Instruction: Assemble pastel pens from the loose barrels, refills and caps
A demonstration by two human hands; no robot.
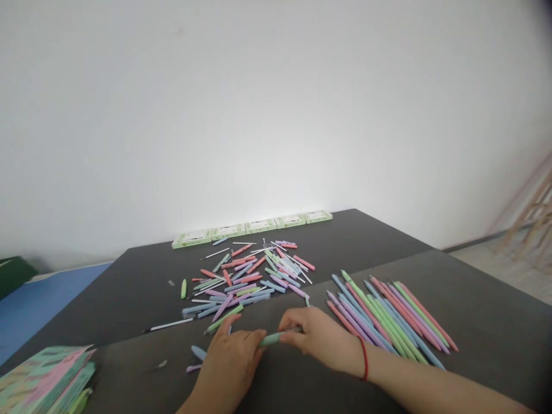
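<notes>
A pale green pen barrel (271, 339) lies level between my two hands, low over the near side of the dark table. My left hand (233, 359) pinches its left end, with one finger stretched out toward a light green pen part (224, 319). The thumb and fingers of my right hand (317, 339), which has a red cord at the wrist, close on the barrel's right end. Part of the barrel is hidden by the fingers. Beside my left hand lie a blue pen part (198, 352) and a small purple piece (194, 368).
Loose coloured pen parts (245, 282) and thin white refills (171, 325) are scattered beyond my hands. A row of pens (388, 316) lies to the right. Several flat boxes (261, 225) line the back edge. Pastel packaging (47, 379) sits at the front left.
</notes>
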